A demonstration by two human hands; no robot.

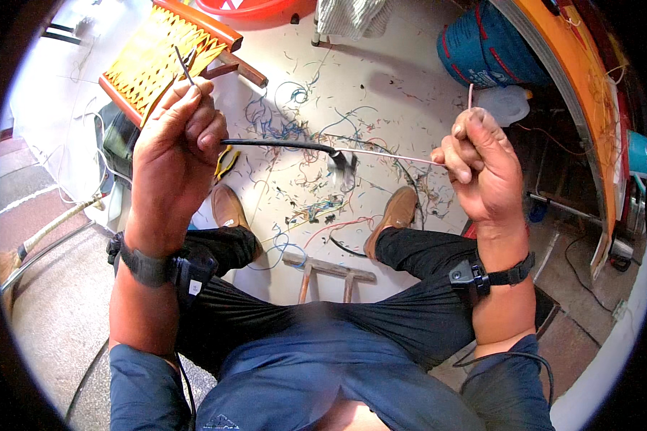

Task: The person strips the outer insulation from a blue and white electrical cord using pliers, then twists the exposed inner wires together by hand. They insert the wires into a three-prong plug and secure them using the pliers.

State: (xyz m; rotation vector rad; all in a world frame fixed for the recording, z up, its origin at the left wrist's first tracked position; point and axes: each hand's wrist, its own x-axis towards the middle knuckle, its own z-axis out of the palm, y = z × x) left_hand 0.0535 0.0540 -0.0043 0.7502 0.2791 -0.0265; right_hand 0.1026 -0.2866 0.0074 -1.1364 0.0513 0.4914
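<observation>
In head view, above floor, we hold black cable in closed left hand; our right hand, fingers curled, grips thin pink wire stretched from cable's end. Wire scraps lie below; pliers near our left shoe.

We see strong light upper left | glare whitening pale smooth floor | thin black cable's end blurred | edges curved, corners black

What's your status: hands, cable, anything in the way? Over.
Left hand closed on black cable. Right hand gripping pale pink wire running from cable's end. Blurred dark piece near that end. Wire scraps on floor below.
</observation>
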